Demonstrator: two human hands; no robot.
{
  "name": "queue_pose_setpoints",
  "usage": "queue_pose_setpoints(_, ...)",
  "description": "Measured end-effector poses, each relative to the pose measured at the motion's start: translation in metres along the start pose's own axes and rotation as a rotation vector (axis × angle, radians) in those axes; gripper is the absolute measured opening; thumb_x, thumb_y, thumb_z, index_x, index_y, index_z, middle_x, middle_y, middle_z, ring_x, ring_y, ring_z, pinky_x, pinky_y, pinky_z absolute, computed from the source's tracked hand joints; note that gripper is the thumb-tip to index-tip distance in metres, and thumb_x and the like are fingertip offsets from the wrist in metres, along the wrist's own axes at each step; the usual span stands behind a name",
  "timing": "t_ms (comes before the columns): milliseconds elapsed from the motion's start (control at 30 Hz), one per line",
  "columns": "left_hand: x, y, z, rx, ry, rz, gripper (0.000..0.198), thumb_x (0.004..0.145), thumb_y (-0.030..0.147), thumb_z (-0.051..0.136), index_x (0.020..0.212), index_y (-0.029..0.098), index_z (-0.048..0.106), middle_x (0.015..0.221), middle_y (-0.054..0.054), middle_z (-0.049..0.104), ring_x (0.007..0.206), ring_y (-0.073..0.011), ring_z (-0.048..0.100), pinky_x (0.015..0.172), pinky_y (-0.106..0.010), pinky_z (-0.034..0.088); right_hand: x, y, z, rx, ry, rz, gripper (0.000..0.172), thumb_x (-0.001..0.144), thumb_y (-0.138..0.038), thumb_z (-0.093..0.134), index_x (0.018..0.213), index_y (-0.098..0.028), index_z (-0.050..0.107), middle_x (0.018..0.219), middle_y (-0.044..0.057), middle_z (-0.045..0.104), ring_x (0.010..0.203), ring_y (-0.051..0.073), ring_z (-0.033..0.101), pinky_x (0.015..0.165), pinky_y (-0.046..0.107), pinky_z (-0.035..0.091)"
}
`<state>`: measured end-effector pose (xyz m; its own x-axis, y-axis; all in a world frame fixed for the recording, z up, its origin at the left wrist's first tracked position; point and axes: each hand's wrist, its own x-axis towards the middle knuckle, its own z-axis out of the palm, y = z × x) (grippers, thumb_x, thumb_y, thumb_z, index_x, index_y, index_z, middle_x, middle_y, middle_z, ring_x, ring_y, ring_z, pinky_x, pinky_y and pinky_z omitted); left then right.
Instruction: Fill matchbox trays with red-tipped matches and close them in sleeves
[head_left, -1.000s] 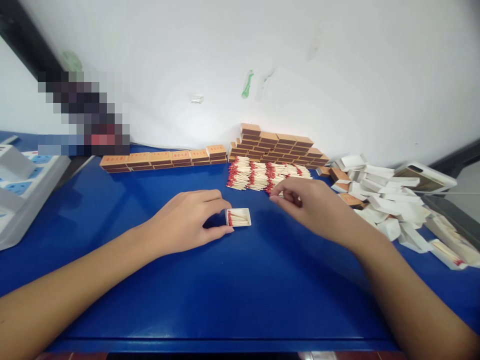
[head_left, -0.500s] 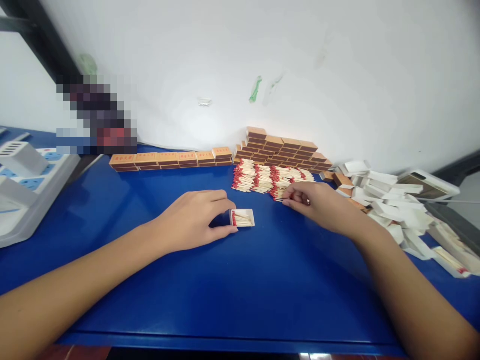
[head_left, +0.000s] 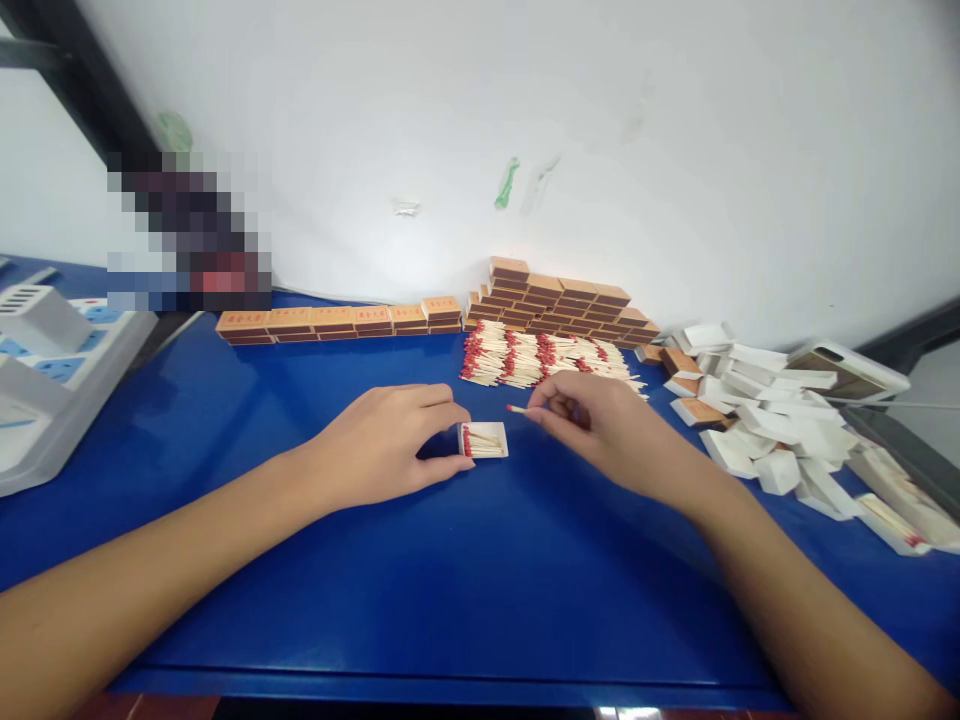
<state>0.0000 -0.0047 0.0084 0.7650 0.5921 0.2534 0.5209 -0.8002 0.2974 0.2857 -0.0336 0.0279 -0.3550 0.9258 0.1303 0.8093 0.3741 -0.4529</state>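
My left hand (head_left: 397, 435) rests on the blue table, its thumb and fingers closed on the left end of a small white matchbox tray (head_left: 503, 430). Several red-headed matches (head_left: 484, 443) lie in that tray, heads to the left. Just right of the tray, my right hand (head_left: 585, 425) pinches a single match (head_left: 517, 408) between thumb and forefinger, its red head pointing left. Behind the right hand lies a spread of loose matches (head_left: 525, 357) in rough rows.
A stack of matchboxes (head_left: 559, 295) stands against the wall, with a low row of matchboxes (head_left: 330, 320) to its left. White empty trays (head_left: 780, 410) are heaped at right, near a phone-like object (head_left: 847, 370). A white power strip (head_left: 67, 400) sits at far left.
My right hand has moved left from the loose matches toward the tray and now holds out one match. My left hand and the tray stay put.
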Motion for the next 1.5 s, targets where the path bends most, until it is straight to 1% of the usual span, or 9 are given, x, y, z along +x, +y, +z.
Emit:
queue_pose_setpoints(133,0.0,0.001,0.0,0.006,0.004,0.019,0.028,0.101,0.04,0.071,0.121,0.021,0.076,0.098,-0.001,0.071,0.085,-0.0175,0.069,0.071,-0.03,0.048,-0.003,-0.025,0.016,-0.011,0.013,-0.122,0.012,0.106,-0.026,0.057,0.099,-0.022,0.065,0.081,0.002,0.065,0.069,0.017,0.057,0.064,0.029,0.041)
queue_pose_setpoints(233,0.0,0.0,0.001,0.011,0.012,0.02,0.028,0.101,0.041,0.071,0.12,0.021,0.075,0.099,-0.002,0.071,0.086,-0.0182,0.069,0.073,-0.03,0.049,-0.004,-0.029,0.024,-0.022,-0.01,-0.17,0.009,0.106,-0.022,0.056,0.1,-0.021,0.063,0.089,0.004,0.068,0.072,0.017,0.058,0.064,0.029,0.041)
queue_pose_setpoints(333,0.0,0.0,0.001,0.005,0.015,0.019,0.028,0.101,0.04,0.07,0.12,0.02,0.075,0.1,-0.002,0.071,0.087,-0.018,0.069,0.074,-0.031,0.049,-0.003,-0.029,0.025,0.014,-0.044,-0.145,0.007,0.104,-0.021,0.059,0.1,-0.021,0.065,0.087,0.003,0.067,0.071,0.016,0.058,0.064,0.028,0.041)
queue_pose_setpoints(433,0.0,-0.001,0.001,0.008,0.014,0.019,0.029,0.101,0.04,0.071,0.122,0.021,0.075,0.099,-0.001,0.071,0.086,-0.0177,0.069,0.072,-0.031,0.049,-0.002,-0.021,0.016,0.026,-0.038,-0.082,0.009,0.104,-0.028,0.062,0.099,-0.022,0.068,0.077,0.0,0.064,0.067,0.016,0.056,0.063,0.028,0.04)
queue_pose_setpoints(600,-0.001,-0.001,0.0,0.014,0.015,0.016,0.028,0.101,0.039,0.071,0.122,0.021,0.076,0.1,-0.002,0.072,0.086,-0.0176,0.07,0.072,-0.03,0.049,0.0,0.019,-0.01,-0.121,0.142,-0.005,0.019,0.103,-0.033,0.059,0.091,-0.022,0.07,0.076,0.002,0.066,0.067,0.017,0.056,0.065,0.03,0.04)
queue_pose_setpoints(767,-0.001,-0.002,-0.001,0.012,0.0,0.008,0.029,0.101,0.04,0.069,0.122,0.021,0.075,0.1,-0.003,0.073,0.088,-0.0183,0.07,0.073,-0.03,0.049,0.003,0.054,-0.019,-0.178,0.05,0.037,0.019,0.098,-0.034,0.063,0.087,-0.022,0.073,0.07,0.002,0.065,0.063,0.018,0.056,0.061,0.031,0.037)
queue_pose_setpoints(967,-0.001,-0.002,-0.001,0.028,-0.003,0.004,0.028,0.102,0.041,0.068,0.122,0.022,0.076,0.1,-0.002,0.073,0.087,-0.0179,0.07,0.071,-0.03,0.048,0.004,0.052,-0.014,-0.182,0.037,0.013,0.019,0.099,-0.034,0.061,0.091,-0.022,0.074,0.072,0.003,0.067,0.063,0.017,0.056,0.062,0.03,0.038)
queue_pose_setpoints(1300,0.0,-0.001,-0.001,0.015,-0.005,0.007,0.027,0.101,0.04,0.069,0.121,0.022,0.076,0.1,-0.002,0.072,0.088,-0.018,0.07,0.073,-0.029,0.049,0.005,0.052,-0.014,-0.207,-0.019,0.057,0.017,0.095,-0.027,0.056,0.084,-0.022,0.068,0.071,0.002,0.065,0.061,0.017,0.055,0.059,0.03,0.038)
queue_pose_setpoints(1500,-0.001,-0.001,0.0,0.02,-0.014,-0.002,0.028,0.101,0.041,0.068,0.122,0.022,0.075,0.101,-0.003,0.073,0.088,-0.0183,0.07,0.073,-0.03,0.049,0.004,0.048,-0.013,-0.205,-0.054,0.041,0.019,0.098,-0.031,0.056,0.084,-0.022,0.064,0.074,0.003,0.063,0.063,0.017,0.054,0.06,0.03,0.038)
